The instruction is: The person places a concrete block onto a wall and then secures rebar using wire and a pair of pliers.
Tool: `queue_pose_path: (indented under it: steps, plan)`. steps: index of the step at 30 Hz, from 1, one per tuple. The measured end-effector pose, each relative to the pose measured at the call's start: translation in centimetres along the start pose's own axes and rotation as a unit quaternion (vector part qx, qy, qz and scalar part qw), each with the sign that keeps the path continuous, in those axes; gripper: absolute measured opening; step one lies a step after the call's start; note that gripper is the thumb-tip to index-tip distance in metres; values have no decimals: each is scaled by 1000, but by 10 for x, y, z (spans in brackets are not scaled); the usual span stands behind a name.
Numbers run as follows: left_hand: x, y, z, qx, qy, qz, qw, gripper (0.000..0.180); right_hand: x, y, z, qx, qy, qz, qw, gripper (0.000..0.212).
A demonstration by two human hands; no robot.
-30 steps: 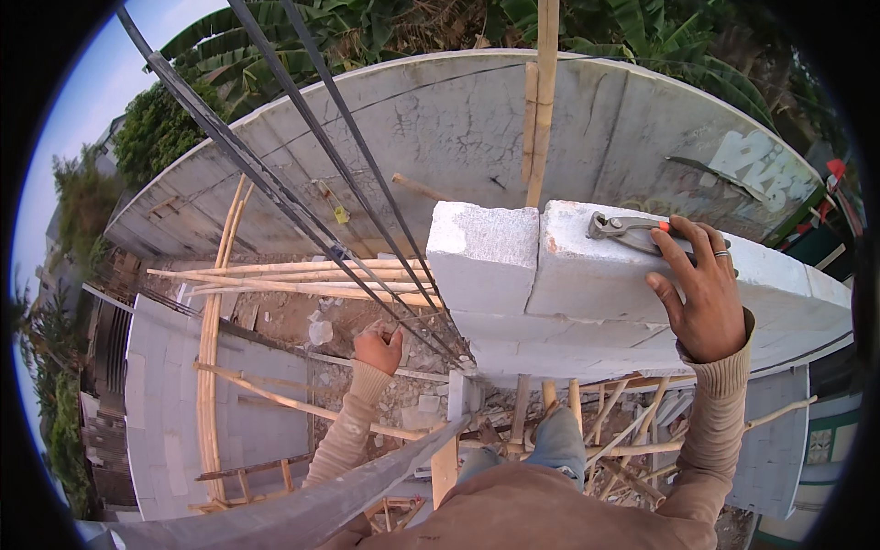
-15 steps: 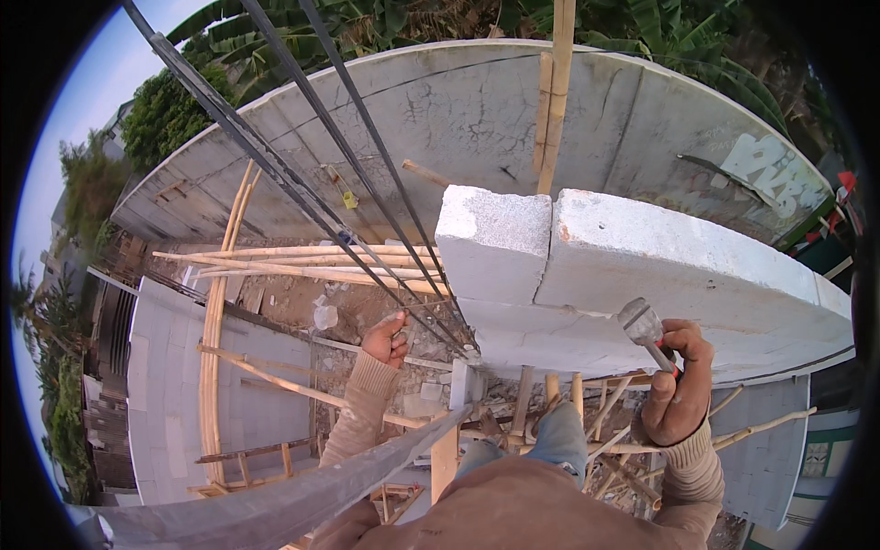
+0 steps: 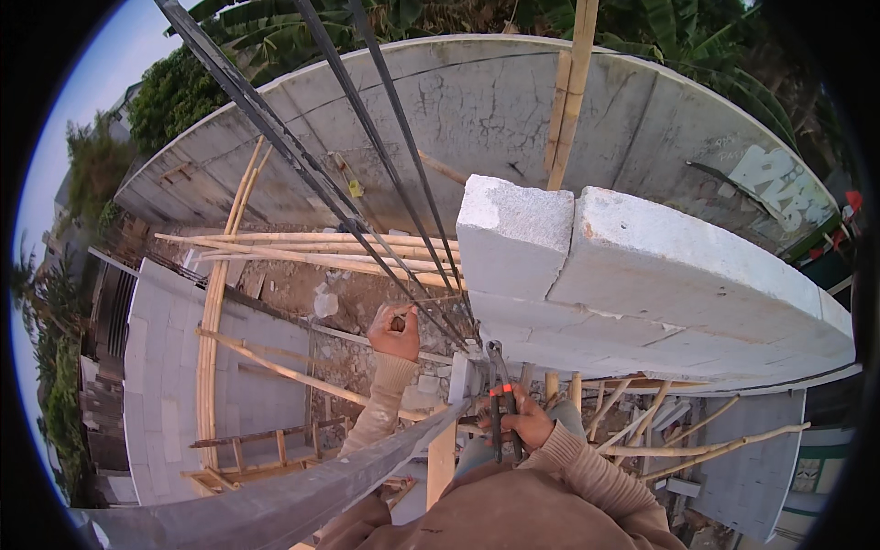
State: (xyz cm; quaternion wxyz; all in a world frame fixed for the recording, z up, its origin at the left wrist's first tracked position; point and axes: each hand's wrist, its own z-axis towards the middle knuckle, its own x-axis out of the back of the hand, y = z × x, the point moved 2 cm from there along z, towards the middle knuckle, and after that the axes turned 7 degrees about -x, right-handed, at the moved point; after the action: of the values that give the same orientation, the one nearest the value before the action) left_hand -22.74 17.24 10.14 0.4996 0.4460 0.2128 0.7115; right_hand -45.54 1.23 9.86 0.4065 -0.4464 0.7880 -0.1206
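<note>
My left hand (image 3: 396, 332) is closed in a pinch beside the steel rebars. Its fingertips are on a thin wire (image 3: 436, 299) that runs across toward the rebars (image 3: 390, 151). My right hand (image 3: 526, 420) grips a pair of pincers (image 3: 498, 390) with dark handles and orange marks. The pincers' head points away from me, just right of the rebars' foot and in front of the white block wall (image 3: 587, 325). The rebars rise at a slant toward the upper left.
Bamboo poles (image 3: 312, 246) lie across the ground on the left; others stand below the block wall. A grey beam (image 3: 275, 490) slants past my left arm. A concrete boundary wall (image 3: 440, 119) curves behind. An upright bamboo pole (image 3: 573, 92) stands beyond the blocks.
My right hand has come left and down from in front of the block wall, with the pincers turned to show both handles. The left hand stays near the rebars; the view has shifted slightly.
</note>
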Motion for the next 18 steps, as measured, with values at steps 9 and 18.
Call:
queue_pose_path:
  steps: [9, 18]
  plan:
    - [3, 5, 3, -102, -39, 105, 989, 12, -10, 11, 73, 48, 123, -160, 978, 29]
    - [12, -2, 1, 87, -103, -19, 991, 21, -43, 2, 99, 150, 67, -116, 980, 32]
